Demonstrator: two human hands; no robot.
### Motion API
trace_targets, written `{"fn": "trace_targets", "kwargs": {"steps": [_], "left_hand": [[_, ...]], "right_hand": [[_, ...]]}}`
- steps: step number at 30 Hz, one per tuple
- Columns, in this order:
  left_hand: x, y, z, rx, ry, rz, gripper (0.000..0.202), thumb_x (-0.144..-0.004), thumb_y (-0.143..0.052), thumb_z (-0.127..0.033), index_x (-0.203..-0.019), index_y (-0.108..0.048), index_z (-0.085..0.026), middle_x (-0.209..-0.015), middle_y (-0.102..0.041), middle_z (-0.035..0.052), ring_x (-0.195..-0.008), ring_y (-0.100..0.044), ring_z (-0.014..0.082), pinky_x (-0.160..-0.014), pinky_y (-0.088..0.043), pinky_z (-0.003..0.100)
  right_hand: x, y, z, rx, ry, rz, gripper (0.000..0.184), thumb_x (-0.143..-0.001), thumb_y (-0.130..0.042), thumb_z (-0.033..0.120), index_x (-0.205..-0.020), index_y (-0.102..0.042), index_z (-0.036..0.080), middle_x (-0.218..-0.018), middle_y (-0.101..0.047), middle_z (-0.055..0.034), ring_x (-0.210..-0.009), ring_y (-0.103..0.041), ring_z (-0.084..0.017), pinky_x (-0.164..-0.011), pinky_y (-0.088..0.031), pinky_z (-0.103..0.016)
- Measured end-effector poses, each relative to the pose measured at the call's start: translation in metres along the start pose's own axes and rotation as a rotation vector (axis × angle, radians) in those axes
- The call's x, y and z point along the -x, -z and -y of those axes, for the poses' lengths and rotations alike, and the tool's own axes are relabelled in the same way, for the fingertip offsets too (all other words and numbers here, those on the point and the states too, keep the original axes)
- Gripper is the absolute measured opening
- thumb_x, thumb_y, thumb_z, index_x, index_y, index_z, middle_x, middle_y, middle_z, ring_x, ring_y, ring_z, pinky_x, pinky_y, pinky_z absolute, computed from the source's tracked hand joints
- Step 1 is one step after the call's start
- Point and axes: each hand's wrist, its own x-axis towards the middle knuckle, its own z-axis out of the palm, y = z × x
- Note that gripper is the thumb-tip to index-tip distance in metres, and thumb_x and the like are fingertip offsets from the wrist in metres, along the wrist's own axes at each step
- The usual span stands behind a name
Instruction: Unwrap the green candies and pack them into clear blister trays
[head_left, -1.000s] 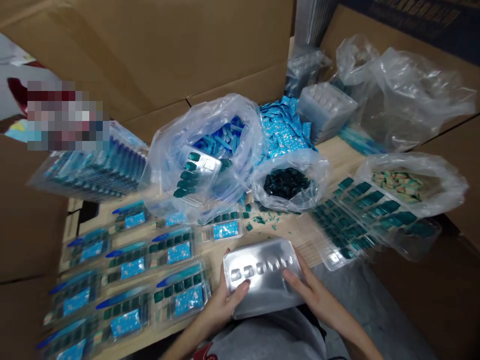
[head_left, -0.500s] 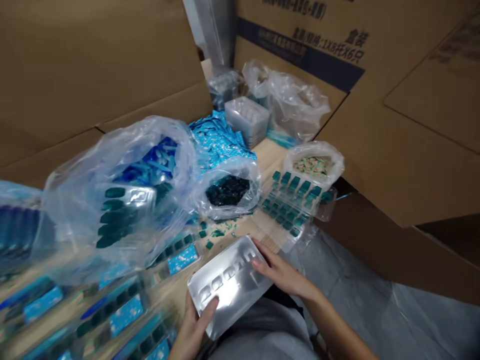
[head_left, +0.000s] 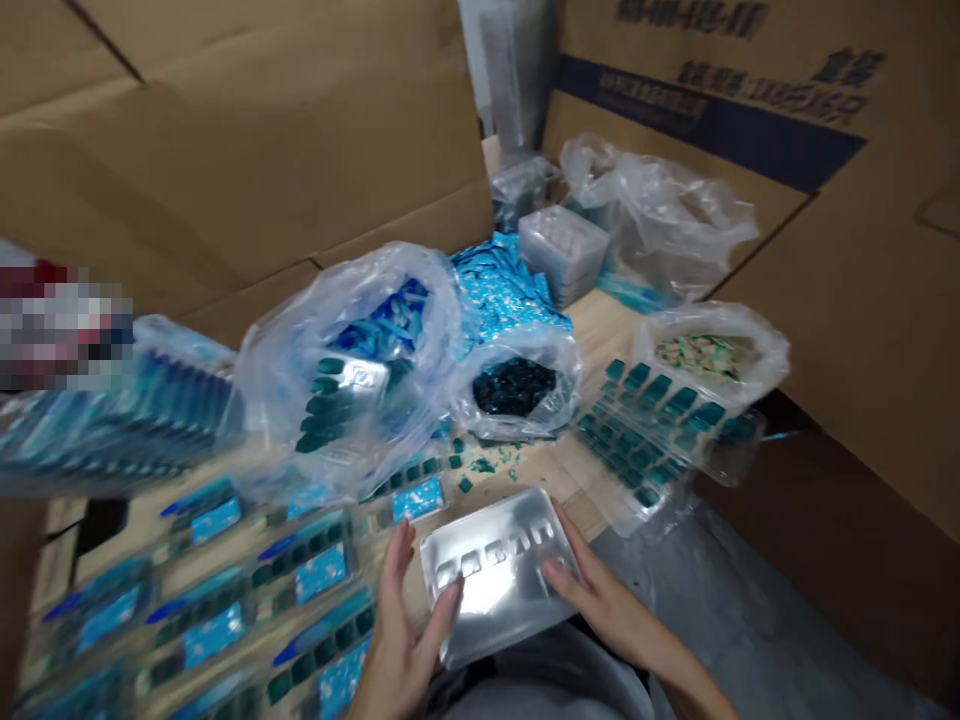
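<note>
A stack of clear plastic blister trays point(head_left: 510, 590), with a row of small moulded pockets, is held tilted in front of my body. My right hand point(head_left: 600, 600) grips its right side, thumb on top and fingers along the edge. At the left side is my left hand point(head_left: 405, 620), open; its thumb lies over the tray edge while the fingers stretch up apart from it. Just beyond lies a filled tray with a blue printed packet point(head_left: 418, 498) and dark green pieces. Green crumbs point(head_left: 487, 465) are scattered on the wooden table point(head_left: 536, 462).
Several filled trays point(head_left: 322, 572) cover the table's left side. Plastic bags hold blue pieces point(head_left: 390, 320), dark green pieces point(head_left: 514, 388) and beige-green pieces point(head_left: 697, 355). Trays with green pieces point(head_left: 637, 430) lie at right. Blue packets point(head_left: 502, 280) and tall cardboard boxes point(head_left: 247, 150) stand behind.
The view has swung left, so the scene sits further right. My left fingers have come away from the tray stack and spread, while my right hand keeps its grip.
</note>
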Motion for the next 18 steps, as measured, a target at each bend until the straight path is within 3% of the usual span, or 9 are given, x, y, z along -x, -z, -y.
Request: {"fn": "trace_targets", "kwargs": {"steps": [2,4,7,9,11,13,15,18], "left_hand": [[-0.011,0.018,-0.008,-0.232,-0.300,0.053,0.054,-0.095,-0.057,-0.025,-0.145,-0.037,-0.029,-0.153,-0.040,0.0117,-0.142,-0.039,0.0293,-0.113,-0.039,0.049],[-0.030,0.031,-0.026,-0.368,-0.522,0.152,0.042,-0.096,-0.053,-0.018,-0.137,-0.048,-0.027,-0.143,-0.053,0.0104,-0.137,-0.047,0.0264,-0.110,-0.045,0.044],[-0.079,0.027,-0.066,-0.436,-0.711,0.283,0.031,-0.099,-0.045,-0.016,-0.129,-0.054,-0.017,-0.131,-0.062,0.0137,-0.130,-0.053,0.0254,-0.108,-0.047,0.043],[-0.124,0.006,-0.094,-0.550,-0.702,0.457,0.031,-0.099,-0.044,-0.012,-0.126,-0.058,-0.016,-0.133,-0.061,0.0126,-0.130,-0.053,0.0239,-0.110,-0.045,0.042],[-0.171,-0.026,-0.117,-0.614,-0.677,0.514,0.030,-0.097,-0.046,-0.009,-0.124,-0.059,-0.014,-0.133,-0.060,0.0136,-0.126,-0.056,0.0241,-0.106,-0.048,0.040],[-0.210,-0.058,-0.133,-0.699,-0.640,0.578,0.026,-0.096,-0.055,-0.018,-0.121,-0.060,-0.013,-0.128,-0.062,0.0136,-0.115,-0.061,0.0264,-0.097,-0.053,0.046],[-0.238,-0.085,-0.141,-0.769,-0.627,0.660,0.034,-0.094,-0.062,-0.030,-0.125,-0.057,-0.016,-0.129,-0.059,0.0108,-0.111,-0.062,0.0260,-0.092,-0.054,0.048],[-0.259,-0.108,-0.143,-0.851,-0.591,0.779,0.036,-0.094,-0.061,-0.033,-0.126,-0.056,-0.017,-0.128,-0.059,0.0104,-0.108,-0.062,0.0252,-0.090,-0.055,0.047]], "right_hand": [[0.000,-0.006,-0.005,0.015,0.012,0.011,0.103,-0.082,-0.049,0.076,-0.159,-0.009,0.020,-0.166,-0.006,-0.0098,-0.153,-0.005,-0.027,-0.122,-0.002,-0.050],[-0.002,-0.012,-0.008,0.041,0.014,0.016,0.103,-0.083,-0.050,0.073,-0.159,-0.009,0.018,-0.166,-0.009,-0.0121,-0.152,-0.009,-0.028,-0.122,-0.005,-0.050],[-0.007,-0.018,-0.005,0.102,0.019,-0.019,0.101,-0.084,-0.047,0.073,-0.158,-0.015,0.011,-0.164,-0.014,-0.0165,-0.152,-0.012,-0.028,-0.122,-0.007,-0.050],[-0.009,-0.019,0.002,0.132,0.036,-0.093,0.099,-0.085,-0.045,0.073,-0.156,-0.020,0.009,-0.164,-0.017,-0.0173,-0.152,-0.014,-0.027,-0.123,-0.007,-0.048],[-0.008,-0.019,0.007,0.151,0.061,-0.177,0.093,-0.086,-0.044,0.070,-0.155,-0.025,0.011,-0.164,-0.019,-0.0161,-0.152,-0.016,-0.027,-0.123,-0.009,-0.047],[-0.006,-0.017,0.008,0.161,0.086,-0.234,0.085,-0.088,-0.046,0.066,-0.154,-0.030,0.014,-0.163,-0.024,-0.0150,-0.150,-0.022,-0.027,-0.123,-0.013,-0.048],[-0.004,-0.016,0.004,0.152,0.097,-0.266,0.078,-0.089,-0.048,0.062,-0.152,-0.035,0.017,-0.159,-0.033,-0.0153,-0.147,-0.031,-0.028,-0.121,-0.019,-0.051],[-0.004,-0.016,-0.007,0.076,0.097,-0.279,0.069,-0.089,-0.052,0.057,-0.146,-0.043,0.019,-0.151,-0.047,-0.0171,-0.137,-0.046,-0.030,-0.116,-0.031,-0.054]]}}
